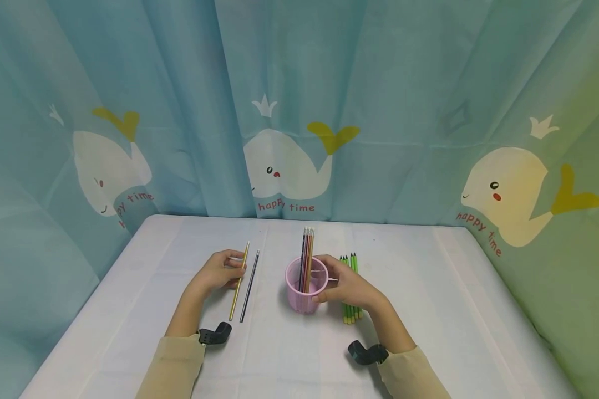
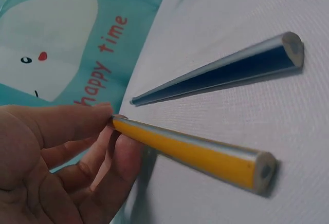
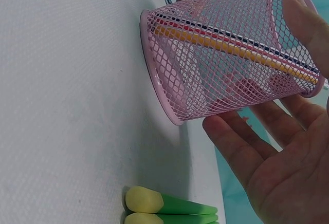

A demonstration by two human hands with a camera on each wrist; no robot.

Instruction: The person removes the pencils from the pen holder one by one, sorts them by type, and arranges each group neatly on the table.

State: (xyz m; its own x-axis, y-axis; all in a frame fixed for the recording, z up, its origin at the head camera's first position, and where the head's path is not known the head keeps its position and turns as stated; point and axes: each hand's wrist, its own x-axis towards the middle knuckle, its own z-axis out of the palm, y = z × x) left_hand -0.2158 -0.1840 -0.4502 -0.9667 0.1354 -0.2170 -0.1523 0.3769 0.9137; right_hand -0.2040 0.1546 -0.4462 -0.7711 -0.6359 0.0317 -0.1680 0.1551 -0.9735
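My left hand [image 1: 218, 271] pinches a yellow pencil [image 2: 190, 147] between thumb and fingers; its flat, unsharpened end points toward me, close over the cloth. Just right of it a dark blue pencil [image 1: 250, 285] lies on the table, roughly parallel. With my right hand [image 1: 351, 285] I grip a pink mesh pencil cup [image 1: 303, 303] at its right side, thumb on the near side and fingers behind. Several pencils [image 1: 306, 252] in mixed colours stand in the cup, leaning slightly. Green pencils [image 1: 353, 315] lie side by side on the table under and beyond my right hand, partly hidden by it.
A white cloth covers the table [image 1: 279, 360]. Behind its far edge hangs a blue curtain [image 1: 404, 183] printed with whales, which continues round both sides. Each wrist carries a black camera mount [image 1: 216, 334] above a beige sleeve [image 1: 172, 368].
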